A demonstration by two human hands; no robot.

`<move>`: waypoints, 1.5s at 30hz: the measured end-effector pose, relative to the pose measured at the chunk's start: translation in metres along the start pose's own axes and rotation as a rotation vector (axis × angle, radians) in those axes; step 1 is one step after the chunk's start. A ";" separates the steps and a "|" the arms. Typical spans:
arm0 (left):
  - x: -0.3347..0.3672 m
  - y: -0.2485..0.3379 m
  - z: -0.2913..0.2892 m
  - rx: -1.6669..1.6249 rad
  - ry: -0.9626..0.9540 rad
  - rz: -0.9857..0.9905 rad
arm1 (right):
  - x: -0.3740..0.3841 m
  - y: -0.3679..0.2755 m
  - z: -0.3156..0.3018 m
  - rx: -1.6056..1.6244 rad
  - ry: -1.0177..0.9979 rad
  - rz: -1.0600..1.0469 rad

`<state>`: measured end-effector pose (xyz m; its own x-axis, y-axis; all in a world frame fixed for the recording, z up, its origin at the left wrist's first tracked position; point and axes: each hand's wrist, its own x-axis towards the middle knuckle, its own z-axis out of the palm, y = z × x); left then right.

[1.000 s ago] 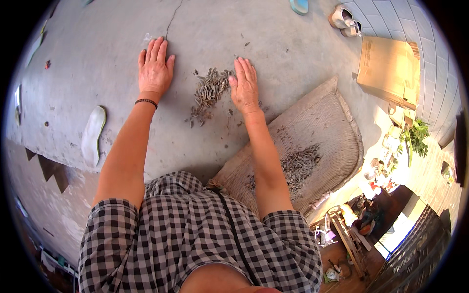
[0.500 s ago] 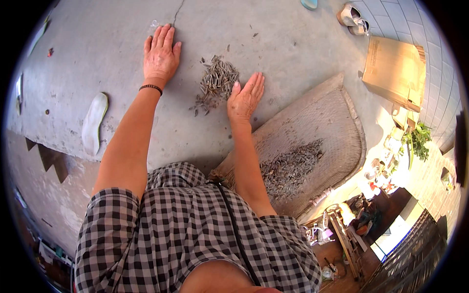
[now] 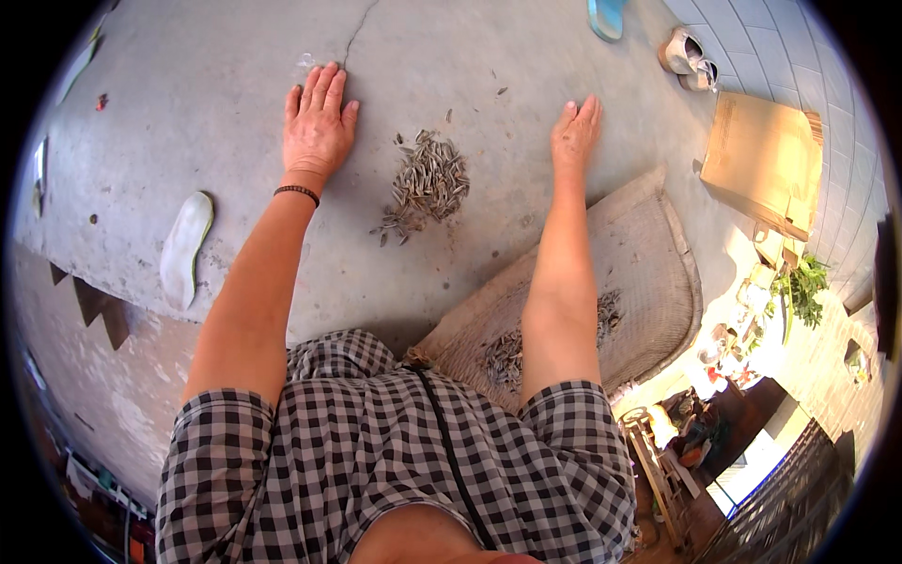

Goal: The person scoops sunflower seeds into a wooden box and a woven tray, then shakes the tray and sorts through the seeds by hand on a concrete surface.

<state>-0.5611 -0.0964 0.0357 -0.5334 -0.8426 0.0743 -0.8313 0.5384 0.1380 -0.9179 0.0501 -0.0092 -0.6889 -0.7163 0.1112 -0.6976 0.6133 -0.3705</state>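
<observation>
A small heap of grey-striped sunflower seeds lies on the concrete floor, a few loose ones at its lower left. To its left my left hand rests palm down with fingers stretched out, holding nothing. My right hand is farther off on the heap's right, fingers extended and apart from the seeds; its palm is hidden. Under my right forearm lies a woven winnowing basket with more seeds in it, partly covered by the arm.
A pale insole lies at the left near the floor's stepped edge. At the right stand a cardboard box, a pair of light shoes by the tiled wall, and a blue slipper. Green leaves and clutter fill the lower right.
My right hand has moved away from the heap's edge, outward to the right and forward. My left hand stays about where it was. The heap looks a little more spread toward the right.
</observation>
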 end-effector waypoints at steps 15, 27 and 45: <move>-0.001 -0.002 -0.004 -0.046 -0.025 0.003 | -0.142 -0.151 -0.027 0.425 -0.500 -0.740; -0.009 0.011 -0.015 -0.349 -0.108 0.566 | -0.215 -0.138 -0.032 0.316 -0.013 -0.047; -0.080 0.116 -0.035 -1.862 -0.419 -0.623 | -0.206 -0.207 -0.024 1.871 0.319 0.906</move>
<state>-0.6099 0.0331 0.0802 -0.5162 -0.6706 -0.5328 0.1202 -0.6727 0.7301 -0.6365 0.0784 0.0669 -0.7850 -0.2871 -0.5489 0.6158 -0.4579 -0.6412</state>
